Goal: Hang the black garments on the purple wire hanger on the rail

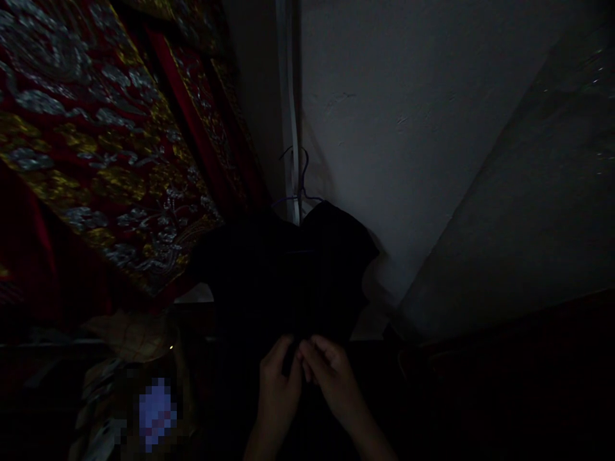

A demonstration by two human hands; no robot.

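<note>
A black short-sleeved garment (pixel 283 275) hangs on a thin wire hanger (pixel 305 171) in front of the wall. At its lower front, my left hand (pixel 278 378) has thumb and fingers closed on the dark cloth. My right hand (pixel 331 374) is pinched close beside it, fingertips almost touching the left thumb. Any small part between the fingertips is too dark to make out. The garment's lower portion merges into the darkness around my wrists.
Red cloth with gold and silver embroidery (pixel 120 141) hangs at the left. A pale strip (pixel 291 96) runs down the grey wall (pixel 384 128) behind the hanger. Lower left are a rounded tan object (pixel 139 336) and a blurred-out bluish patch (pixel 157 413). The lower right is very dark.
</note>
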